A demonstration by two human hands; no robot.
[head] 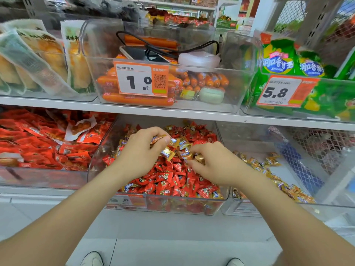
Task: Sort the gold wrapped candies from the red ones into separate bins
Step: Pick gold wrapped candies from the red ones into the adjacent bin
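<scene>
A clear middle bin [192, 205] on the lower shelf holds a heap of red wrapped candies [169, 179] with gold wrapped candies [180, 143] mixed in near the top. My left hand [140, 152] is over the heap and grips several gold candies, one pinched at the fingertips [156, 139]. My right hand [213, 162] pinches gold candies [198, 158] at the heap's middle. The clear bin to the right [269, 208] holds a loose scatter of gold candies [269, 164].
A bin of red snack packs [38, 146] stands left of the middle bin. The upper shelf [172, 110] overhangs, carrying a clear bin of orange sausages [138, 98] with a phone, cable and cases, plus green packs [288, 62] at right. A mesh panel [317, 150] closes the right.
</scene>
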